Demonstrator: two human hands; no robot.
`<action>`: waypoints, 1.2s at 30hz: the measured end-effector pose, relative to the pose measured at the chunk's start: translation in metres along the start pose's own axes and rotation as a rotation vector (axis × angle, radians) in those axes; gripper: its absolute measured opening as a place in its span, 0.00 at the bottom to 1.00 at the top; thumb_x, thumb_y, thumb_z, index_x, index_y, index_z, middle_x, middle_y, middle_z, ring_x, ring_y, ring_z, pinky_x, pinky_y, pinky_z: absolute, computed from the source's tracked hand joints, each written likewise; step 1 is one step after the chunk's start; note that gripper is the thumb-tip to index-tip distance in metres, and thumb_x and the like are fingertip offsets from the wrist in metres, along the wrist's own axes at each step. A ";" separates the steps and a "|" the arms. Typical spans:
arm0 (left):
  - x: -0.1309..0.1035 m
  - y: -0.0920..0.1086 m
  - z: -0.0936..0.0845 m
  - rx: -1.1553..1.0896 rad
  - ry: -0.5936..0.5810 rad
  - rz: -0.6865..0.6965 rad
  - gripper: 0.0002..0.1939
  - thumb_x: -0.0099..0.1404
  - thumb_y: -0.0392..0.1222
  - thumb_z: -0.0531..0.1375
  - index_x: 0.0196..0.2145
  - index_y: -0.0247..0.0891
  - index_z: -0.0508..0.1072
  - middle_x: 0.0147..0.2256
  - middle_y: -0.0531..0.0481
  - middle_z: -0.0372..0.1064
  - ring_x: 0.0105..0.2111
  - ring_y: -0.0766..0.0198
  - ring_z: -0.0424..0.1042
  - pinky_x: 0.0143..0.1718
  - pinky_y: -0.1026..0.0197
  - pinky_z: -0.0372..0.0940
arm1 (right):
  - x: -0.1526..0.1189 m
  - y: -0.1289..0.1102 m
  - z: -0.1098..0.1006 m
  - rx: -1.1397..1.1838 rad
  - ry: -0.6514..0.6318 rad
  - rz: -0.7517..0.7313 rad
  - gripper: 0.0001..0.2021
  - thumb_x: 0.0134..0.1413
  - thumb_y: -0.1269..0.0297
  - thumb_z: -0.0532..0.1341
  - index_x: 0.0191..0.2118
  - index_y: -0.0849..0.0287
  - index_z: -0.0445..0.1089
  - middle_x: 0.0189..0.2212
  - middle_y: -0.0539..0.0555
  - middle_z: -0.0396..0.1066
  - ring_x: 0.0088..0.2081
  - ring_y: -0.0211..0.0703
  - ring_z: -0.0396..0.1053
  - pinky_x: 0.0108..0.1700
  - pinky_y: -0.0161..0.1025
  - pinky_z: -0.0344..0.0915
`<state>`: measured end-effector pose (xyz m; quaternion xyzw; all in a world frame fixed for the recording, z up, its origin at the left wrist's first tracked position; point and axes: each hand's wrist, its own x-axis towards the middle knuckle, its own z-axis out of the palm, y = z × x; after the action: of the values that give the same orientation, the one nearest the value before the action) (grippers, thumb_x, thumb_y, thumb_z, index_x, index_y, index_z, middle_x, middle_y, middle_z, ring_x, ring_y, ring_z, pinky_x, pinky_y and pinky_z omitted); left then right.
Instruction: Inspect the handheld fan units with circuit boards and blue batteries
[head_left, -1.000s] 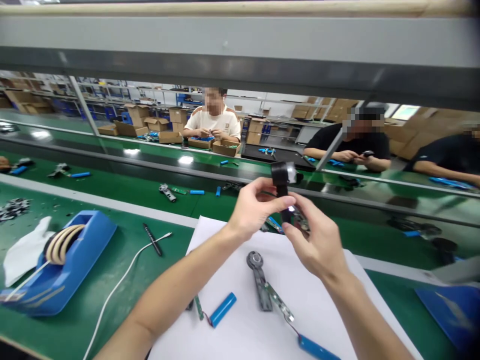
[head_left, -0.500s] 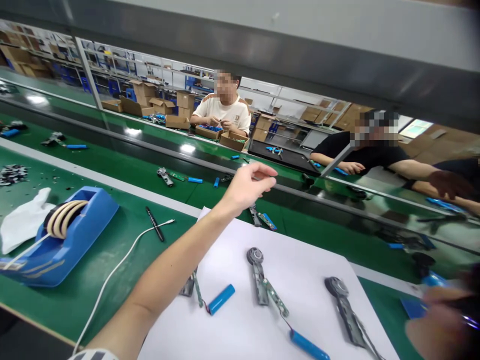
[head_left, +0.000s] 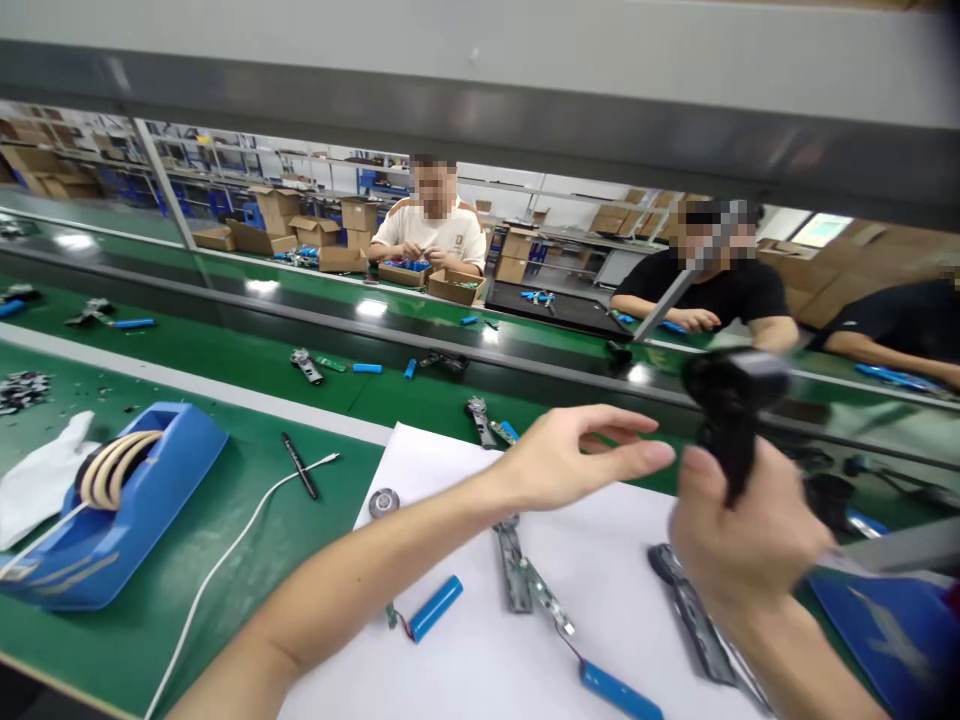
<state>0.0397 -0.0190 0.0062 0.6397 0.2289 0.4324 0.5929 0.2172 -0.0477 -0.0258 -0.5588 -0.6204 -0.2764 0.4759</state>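
Observation:
My left hand [head_left: 589, 455] is stretched out over the white sheet [head_left: 600, 640], its fingers apart with nothing in them. Close to its right, my right hand [head_left: 757, 530] grips a blurred black T-shaped device part [head_left: 731, 390] by its stem, with the broad head upward. The two hands are apart. Beneath them on the sheet lie a grey handle-shaped housing [head_left: 514, 570] with a round head, a green circuit board [head_left: 550, 600] and a wired blue battery [head_left: 619, 690]. Another housing [head_left: 697, 625] lies under my right hand. My left forearm partly covers a third one, near a blue battery [head_left: 436, 608].
At left stand a blue tape dispenser [head_left: 157, 520], a black pen [head_left: 300, 467] and a white cable [head_left: 225, 550]. Beyond the sheet, a green conveyor belt [head_left: 225, 370] carries more housings and batteries. Co-workers sit across it. A grey beam [head_left: 450, 90] spans overhead.
My left hand has moved right and lower in view, toward my right hand. My right hand has risen from the lower right edge, now showing the black device part in its grip.

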 end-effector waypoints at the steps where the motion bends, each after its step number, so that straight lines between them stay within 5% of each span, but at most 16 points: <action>1: 0.004 -0.003 0.009 0.002 0.049 0.021 0.23 0.59 0.52 0.67 0.47 0.35 0.76 0.42 0.45 0.75 0.36 0.64 0.72 0.37 0.64 0.66 | 0.001 -0.002 0.008 -0.008 0.009 -0.024 0.21 0.68 0.52 0.53 0.54 0.61 0.71 0.42 0.65 0.76 0.37 0.54 0.76 0.30 0.43 0.69; 3: 0.017 -0.011 0.018 0.061 0.200 0.066 0.22 0.57 0.55 0.68 0.41 0.34 0.76 0.38 0.46 0.75 0.34 0.64 0.71 0.36 0.64 0.65 | 0.005 -0.006 0.028 0.008 -0.057 -0.068 0.21 0.68 0.55 0.52 0.56 0.63 0.71 0.44 0.65 0.77 0.34 0.53 0.77 0.27 0.40 0.66; 6: 0.043 -0.025 0.006 0.077 0.344 0.007 0.20 0.58 0.56 0.68 0.35 0.34 0.73 0.34 0.47 0.73 0.33 0.64 0.70 0.34 0.64 0.65 | 0.014 -0.006 0.055 0.108 -0.265 -0.069 0.25 0.66 0.56 0.51 0.60 0.67 0.65 0.50 0.68 0.74 0.37 0.54 0.77 0.30 0.41 0.67; 11: 0.066 -0.043 -0.047 0.011 0.216 -0.302 0.20 0.61 0.55 0.66 0.33 0.33 0.71 0.30 0.49 0.70 0.29 0.66 0.69 0.31 0.63 0.64 | 0.024 0.016 0.077 0.391 -0.688 -0.020 0.23 0.68 0.50 0.50 0.55 0.62 0.69 0.42 0.60 0.77 0.37 0.48 0.74 0.39 0.40 0.67; 16: 0.065 -0.059 -0.088 0.023 0.045 -0.527 0.18 0.60 0.51 0.68 0.36 0.32 0.73 0.33 0.43 0.74 0.31 0.64 0.72 0.32 0.62 0.64 | 0.019 0.040 0.102 0.241 -0.937 -0.098 0.20 0.72 0.58 0.42 0.45 0.60 0.69 0.34 0.55 0.76 0.33 0.42 0.71 0.35 0.35 0.62; 21: 0.081 -0.079 -0.091 0.164 0.064 -0.648 0.12 0.71 0.45 0.58 0.44 0.33 0.71 0.37 0.45 0.74 0.32 0.66 0.73 0.31 0.64 0.66 | 0.015 0.056 0.128 0.100 -0.984 -0.173 0.13 0.70 0.66 0.48 0.45 0.61 0.70 0.38 0.59 0.77 0.36 0.45 0.73 0.38 0.36 0.60; 28: 0.106 -0.118 -0.070 0.551 0.195 -0.780 0.15 0.71 0.46 0.59 0.49 0.33 0.71 0.43 0.45 0.72 0.38 0.63 0.73 0.38 0.57 0.73 | 0.002 0.060 0.142 -0.090 -0.973 -0.236 0.11 0.66 0.67 0.55 0.46 0.65 0.73 0.49 0.67 0.73 0.54 0.56 0.68 0.54 0.46 0.60; 32: 0.100 -0.130 -0.074 0.755 0.214 -0.848 0.15 0.70 0.45 0.60 0.48 0.32 0.72 0.43 0.45 0.72 0.39 0.62 0.74 0.39 0.56 0.73 | -0.007 0.046 0.126 -0.165 -0.855 -0.173 0.18 0.64 0.65 0.58 0.56 0.69 0.69 0.62 0.72 0.61 0.63 0.64 0.58 0.61 0.56 0.56; 36: 0.098 -0.122 -0.104 0.873 0.222 -0.797 0.15 0.69 0.47 0.60 0.47 0.32 0.73 0.43 0.45 0.73 0.40 0.60 0.74 0.42 0.53 0.73 | -0.012 0.045 0.083 -0.078 -0.740 -0.175 0.16 0.68 0.64 0.51 0.53 0.62 0.71 0.56 0.63 0.68 0.55 0.54 0.67 0.55 0.49 0.63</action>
<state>0.0324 0.1418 -0.0911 0.6401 0.6679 0.1071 0.3644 0.2361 0.0296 -0.0776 -0.5835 -0.7846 -0.1190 0.1726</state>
